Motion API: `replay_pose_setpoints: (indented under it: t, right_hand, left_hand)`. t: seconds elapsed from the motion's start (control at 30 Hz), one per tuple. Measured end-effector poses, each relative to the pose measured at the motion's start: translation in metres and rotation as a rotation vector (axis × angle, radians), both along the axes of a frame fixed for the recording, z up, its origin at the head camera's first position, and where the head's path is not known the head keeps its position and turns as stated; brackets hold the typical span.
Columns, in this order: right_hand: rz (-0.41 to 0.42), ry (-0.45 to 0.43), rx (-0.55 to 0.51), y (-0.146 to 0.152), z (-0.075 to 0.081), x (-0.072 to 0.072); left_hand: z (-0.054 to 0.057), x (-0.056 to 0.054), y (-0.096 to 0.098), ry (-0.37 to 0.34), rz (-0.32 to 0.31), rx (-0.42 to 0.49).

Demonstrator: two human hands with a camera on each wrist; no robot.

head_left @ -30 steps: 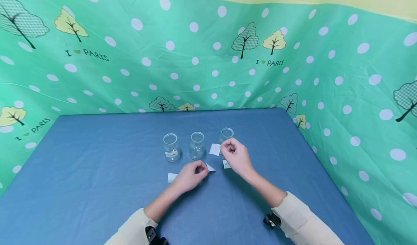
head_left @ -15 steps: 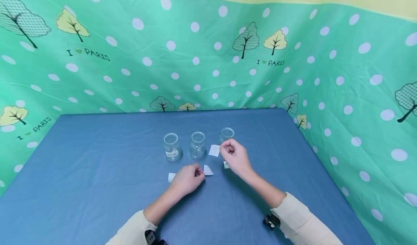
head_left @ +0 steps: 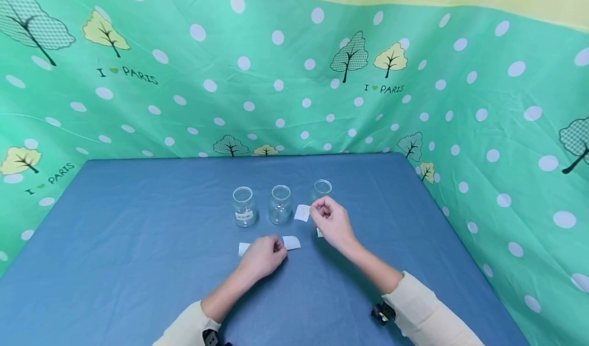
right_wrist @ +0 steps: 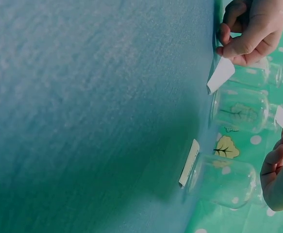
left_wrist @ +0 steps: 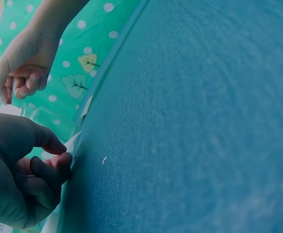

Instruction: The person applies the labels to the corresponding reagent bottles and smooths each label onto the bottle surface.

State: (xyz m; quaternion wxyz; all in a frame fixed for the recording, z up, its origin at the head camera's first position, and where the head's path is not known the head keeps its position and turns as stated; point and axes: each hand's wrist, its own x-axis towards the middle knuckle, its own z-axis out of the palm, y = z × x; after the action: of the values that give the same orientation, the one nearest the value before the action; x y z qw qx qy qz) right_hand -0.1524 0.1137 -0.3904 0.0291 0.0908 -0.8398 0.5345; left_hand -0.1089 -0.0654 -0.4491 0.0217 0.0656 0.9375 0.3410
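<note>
In the head view, my left hand is low over the blue table, thumb and finger pinching a small white paper piece by its edge. My right hand holds up another white paper square between thumb and fingertips, in front of the right glass jar, which it partly hides. A middle glass jar stands without a label. The left glass jar bears a printed label. The right wrist view shows the left hand's paper slanting down close to the table.
A further white paper piece lies beside my left hand, partly covered by it. Below my right hand, a label with writing stands out near the right jar. The blue table ends at a green dotted curtain.
My left hand has drawn slightly left and toward me with its paper, which now shows a broader, flatter face. The right hand stays almost still with its square.
</note>
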Motion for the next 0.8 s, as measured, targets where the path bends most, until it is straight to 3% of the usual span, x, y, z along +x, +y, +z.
replay_pose_setpoints:
  t: [0.17, 0.57, 0.8]
  right_hand:
    - [0.003, 0.018, -0.008, 0.002, -0.014, -0.006]
    - [0.018, 0.008, -0.027, -0.001, -0.02, -0.006]
    - [0.023, 0.021, -0.009, -0.003, -0.023, -0.004]
  left_hand:
    - [-0.001, 0.0, -0.001, -0.002, 0.007, 0.013]
    - [0.0, 0.001, -0.001, -0.004, 0.02, 0.025]
    - [0.006, 0.001, -0.004, -0.014, 0.028, 0.039]
